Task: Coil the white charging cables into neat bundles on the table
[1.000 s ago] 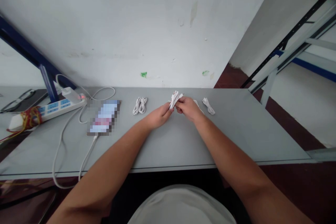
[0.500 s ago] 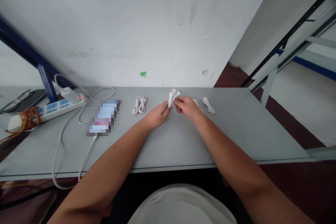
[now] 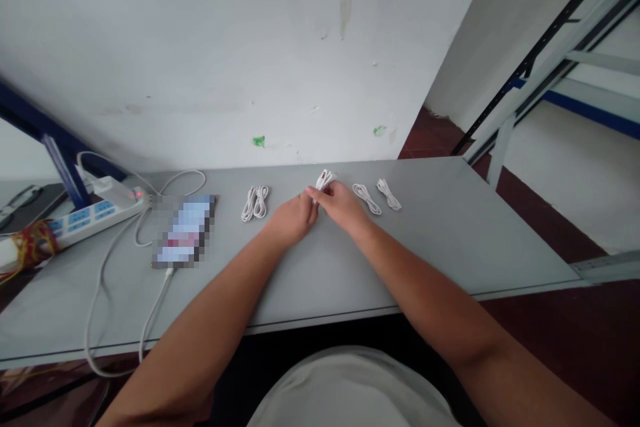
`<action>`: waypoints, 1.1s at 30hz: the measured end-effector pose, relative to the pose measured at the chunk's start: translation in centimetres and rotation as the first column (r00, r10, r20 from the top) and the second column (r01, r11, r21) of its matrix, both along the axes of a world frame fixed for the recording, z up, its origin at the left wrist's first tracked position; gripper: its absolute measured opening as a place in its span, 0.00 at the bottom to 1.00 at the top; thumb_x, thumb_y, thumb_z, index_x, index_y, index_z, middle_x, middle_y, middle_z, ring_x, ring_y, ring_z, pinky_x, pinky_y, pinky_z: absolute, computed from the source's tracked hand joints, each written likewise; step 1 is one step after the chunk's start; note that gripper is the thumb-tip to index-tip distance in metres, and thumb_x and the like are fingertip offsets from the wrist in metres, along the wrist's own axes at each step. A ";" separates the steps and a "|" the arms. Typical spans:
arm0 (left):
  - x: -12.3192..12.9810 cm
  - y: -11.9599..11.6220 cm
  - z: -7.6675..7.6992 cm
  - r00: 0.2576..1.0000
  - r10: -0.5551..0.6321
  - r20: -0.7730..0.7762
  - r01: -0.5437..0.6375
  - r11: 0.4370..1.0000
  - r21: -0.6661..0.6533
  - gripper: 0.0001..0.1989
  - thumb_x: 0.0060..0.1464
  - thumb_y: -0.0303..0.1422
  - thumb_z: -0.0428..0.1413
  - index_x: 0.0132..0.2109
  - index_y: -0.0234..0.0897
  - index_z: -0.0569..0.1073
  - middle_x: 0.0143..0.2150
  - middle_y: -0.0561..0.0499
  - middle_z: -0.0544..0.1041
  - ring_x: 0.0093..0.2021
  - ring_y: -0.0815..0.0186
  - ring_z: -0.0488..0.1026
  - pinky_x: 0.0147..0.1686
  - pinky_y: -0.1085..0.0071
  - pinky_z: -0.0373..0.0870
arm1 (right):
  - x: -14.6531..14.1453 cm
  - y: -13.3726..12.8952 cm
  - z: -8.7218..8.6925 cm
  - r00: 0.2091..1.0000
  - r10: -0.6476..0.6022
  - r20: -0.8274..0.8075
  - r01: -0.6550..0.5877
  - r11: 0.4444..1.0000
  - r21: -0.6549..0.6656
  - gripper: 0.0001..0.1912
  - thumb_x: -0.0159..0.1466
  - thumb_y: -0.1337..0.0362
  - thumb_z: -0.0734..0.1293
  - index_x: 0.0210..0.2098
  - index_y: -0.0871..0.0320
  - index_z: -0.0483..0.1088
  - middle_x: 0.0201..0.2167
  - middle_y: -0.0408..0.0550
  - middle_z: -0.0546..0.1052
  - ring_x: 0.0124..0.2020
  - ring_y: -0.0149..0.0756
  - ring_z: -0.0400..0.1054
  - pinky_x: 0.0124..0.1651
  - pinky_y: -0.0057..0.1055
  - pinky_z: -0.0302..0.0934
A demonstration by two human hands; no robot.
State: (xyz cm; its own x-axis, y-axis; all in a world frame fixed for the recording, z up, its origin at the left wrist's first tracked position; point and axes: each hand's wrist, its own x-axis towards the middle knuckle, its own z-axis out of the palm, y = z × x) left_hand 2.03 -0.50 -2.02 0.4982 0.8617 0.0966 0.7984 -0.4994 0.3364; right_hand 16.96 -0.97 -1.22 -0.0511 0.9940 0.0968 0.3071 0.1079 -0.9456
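Bench (image 3: 320, 280): grey flat top with a dark line along the near edge; rear edge set along the wall. Wall (image 3: 225, 47): white, scuffed, with 2 green marks low down and a yellowish stain higher up. Left side: blue metal frame (image 3: 63, 163) above the bench top. Right side: wall corner, then a recessed pale wall section (image 3: 470, 53). Metal racking (image 3: 540, 73): black perforated post, grey members, 1 blue beam. Floor (image 3: 545, 327): dark red, tiled behind the corner. Lighting: soft, dim; source outside the view.
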 end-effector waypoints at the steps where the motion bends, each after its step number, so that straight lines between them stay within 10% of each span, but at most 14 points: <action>1: 0.1 0.0 0.0 1.000 0.003 -0.014 -0.003 1.000 0.003 0.12 0.64 0.35 0.39 0.47 0.33 0.62 0.38 0.42 0.73 0.38 0.55 0.73 0.37 0.62 0.67 | -0.2 -0.1 -0.1 1.000 -0.031 -0.003 0.031 0.999 0.018 0.24 0.56 0.42 0.66 0.24 0.57 0.62 0.20 0.39 0.66 0.23 0.28 0.60 0.25 0.26 0.50; 27: -0.3 0.7 -0.3 0.964 0.004 0.267 0.028 0.993 -0.117 0.16 0.64 0.43 0.42 0.42 0.37 0.68 0.37 0.47 0.73 0.41 0.60 0.71 0.43 0.62 0.67 | 0.7 0.5 -0.2 0.999 0.011 0.035 -0.012 1.000 0.024 0.07 0.62 0.62 0.66 0.34 0.57 0.74 0.33 0.48 0.79 0.35 0.35 0.72 0.39 0.29 0.60; 33: -1.2 2.0 -0.8 0.791 0.148 0.593 0.028 0.960 -0.277 0.21 0.62 0.47 0.46 0.44 0.36 0.75 0.30 0.50 0.72 0.32 0.66 0.69 0.36 0.67 0.68 | 0.7 0.4 -0.2 0.997 0.024 0.079 -0.027 0.999 0.040 0.06 0.63 0.63 0.66 0.35 0.57 0.74 0.34 0.47 0.80 0.34 0.35 0.72 0.38 0.30 0.60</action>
State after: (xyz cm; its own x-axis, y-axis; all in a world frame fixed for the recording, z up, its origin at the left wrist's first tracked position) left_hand 0.82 1.49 -2.79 0.3595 0.9241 0.1298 0.4120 -0.2820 0.8664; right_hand 17.65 -0.52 -1.38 -0.0855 0.9875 0.1322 0.3768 0.1549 -0.9132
